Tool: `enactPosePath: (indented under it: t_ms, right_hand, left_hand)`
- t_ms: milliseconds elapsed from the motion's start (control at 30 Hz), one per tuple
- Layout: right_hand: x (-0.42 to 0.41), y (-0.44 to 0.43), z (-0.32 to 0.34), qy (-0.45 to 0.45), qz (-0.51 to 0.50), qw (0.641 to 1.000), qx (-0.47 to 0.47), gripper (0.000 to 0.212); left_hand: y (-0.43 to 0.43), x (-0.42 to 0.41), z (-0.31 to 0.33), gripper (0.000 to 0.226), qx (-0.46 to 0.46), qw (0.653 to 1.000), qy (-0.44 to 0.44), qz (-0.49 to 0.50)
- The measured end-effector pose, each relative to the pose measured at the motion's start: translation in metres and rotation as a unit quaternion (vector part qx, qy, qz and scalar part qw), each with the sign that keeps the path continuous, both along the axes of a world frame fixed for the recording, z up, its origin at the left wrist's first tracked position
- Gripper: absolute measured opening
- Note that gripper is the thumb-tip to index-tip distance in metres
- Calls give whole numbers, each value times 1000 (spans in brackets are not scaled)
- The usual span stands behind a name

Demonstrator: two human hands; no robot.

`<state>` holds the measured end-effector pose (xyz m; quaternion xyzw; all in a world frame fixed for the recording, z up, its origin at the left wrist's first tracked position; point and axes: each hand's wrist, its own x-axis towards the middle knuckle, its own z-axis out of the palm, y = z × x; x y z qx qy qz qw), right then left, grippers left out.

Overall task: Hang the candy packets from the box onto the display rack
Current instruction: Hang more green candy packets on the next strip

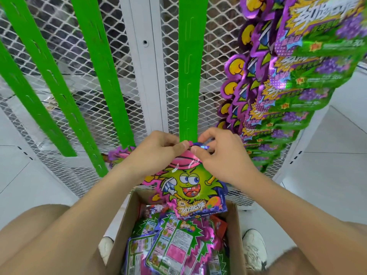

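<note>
A candy packet (pixel 190 187) with a green cartoon face and a pink top hangs from my two hands, above the open cardboard box (pixel 119 225). My left hand (pixel 156 153) and my right hand (pixel 222 155) both pinch the packet's top edge. That edge sits at the bottom end of the middle green hanging strip (pixel 188 76). The box holds several more packets (pixel 174 241), lying mostly back side up. A strip at the right carries several hung purple-and-green packets (pixel 294 80).
Other green strips (pixel 99 72) hang bare at the left against the white wire-mesh rack (pixel 111 116). A purple packet (pixel 121 153) peeks out behind my left wrist. My knees and white shoes (pixel 254 249) flank the box on the pale tiled floor.
</note>
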<state>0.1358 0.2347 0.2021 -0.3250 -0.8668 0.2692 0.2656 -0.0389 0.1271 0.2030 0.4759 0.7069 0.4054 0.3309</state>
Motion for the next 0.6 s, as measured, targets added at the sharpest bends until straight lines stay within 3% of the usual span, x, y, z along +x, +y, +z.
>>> enactPosePath:
  t_ms: [167, 300, 467, 600]
  right_hand:
    - [5, -14, -5, 63, 18, 998, 12, 35]
    - [8, -15, 1, 121, 9, 992, 41, 40]
    - [8, -19, -10, 76, 12, 994, 74, 31]
    - [7, -18, -18, 55, 12, 995, 81, 27]
  left_hand:
    - [2, 1, 8, 43, -34, 997, -21, 72]
    - [-2, -4, 8, 64, -56, 995, -63, 44]
    - [-3, 2, 11, 36, -39, 998, -37, 32]
    - [-3, 5, 12, 37, -23, 999, 1, 44]
